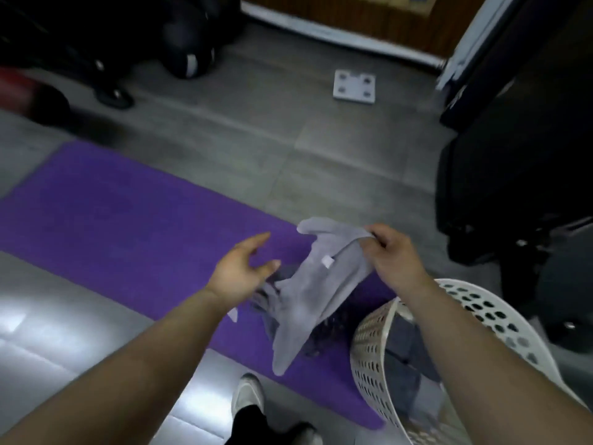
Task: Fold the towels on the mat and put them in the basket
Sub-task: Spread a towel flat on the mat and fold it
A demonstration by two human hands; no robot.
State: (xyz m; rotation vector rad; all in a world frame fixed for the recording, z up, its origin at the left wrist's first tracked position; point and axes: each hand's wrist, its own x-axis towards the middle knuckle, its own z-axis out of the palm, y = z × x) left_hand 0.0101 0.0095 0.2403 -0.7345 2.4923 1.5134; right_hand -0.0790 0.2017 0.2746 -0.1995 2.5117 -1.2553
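A light grey towel [308,293] with a small white tag hangs in the air above the purple mat [122,220]. My right hand [390,252] pinches it by one upper edge. My left hand [239,268] hovers just left of the towel, fingers spread and holding nothing. Under the hanging towel lies a darker grey towel [272,290], bunched on the mat and mostly hidden. The white perforated basket [372,354] stands at the mat's right end, under my right forearm, with dark folded cloth [404,358] inside.
A white bathroom scale [354,87] lies on the grey tiled floor beyond the mat. Black furniture [519,155] rises on the right, dark gear and wheels at the back left. My shoe [248,393] stands at the mat's near edge.
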